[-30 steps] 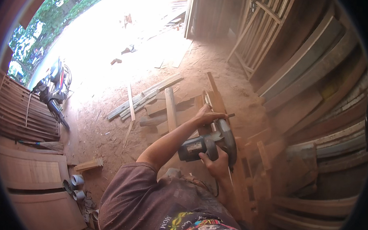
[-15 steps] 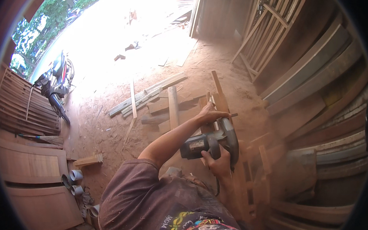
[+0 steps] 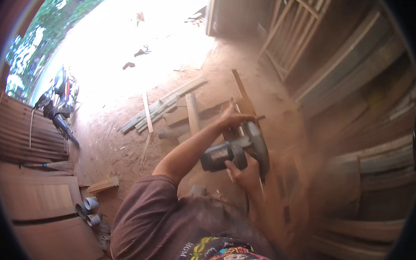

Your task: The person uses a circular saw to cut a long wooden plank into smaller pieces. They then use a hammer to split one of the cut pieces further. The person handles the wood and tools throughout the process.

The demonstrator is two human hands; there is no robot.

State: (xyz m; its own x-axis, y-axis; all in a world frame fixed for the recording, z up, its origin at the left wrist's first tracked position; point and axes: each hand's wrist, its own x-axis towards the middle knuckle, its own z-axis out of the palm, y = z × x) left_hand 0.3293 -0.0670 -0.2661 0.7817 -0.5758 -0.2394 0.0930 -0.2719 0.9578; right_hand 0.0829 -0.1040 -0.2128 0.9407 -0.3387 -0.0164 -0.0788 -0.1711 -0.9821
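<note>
A dark circular saw (image 3: 216, 157) with a grey rounded blade guard (image 3: 259, 148) sits at mid-view over pieces of wood. My right hand (image 3: 248, 176) is wrapped round its rear handle, with the thumb on the near side. Just ahead of the saw, my left hand (image 3: 236, 117) grips the wood at its front edge, thumb pointing right and a finger reaching forward. The wood under this hand is mostly hidden. A long brown wooden strip (image 3: 244, 93) runs away beyond it. Where the blade meets the wood cannot be seen.
Loose boards (image 3: 165, 105) and a short post (image 3: 192, 113) lie on the dusty ground to the left. Stacked planks (image 3: 376, 177) line the right side, blurred by dust. A motorbike (image 3: 60, 104) stands far left, above panels (image 3: 36, 195) and grey pipe pieces (image 3: 91, 203).
The whole view has shifted slightly, so the scene sits a little higher and further left. Both hands keep their places on saw and wood. Dust and blur on the right look thicker.
</note>
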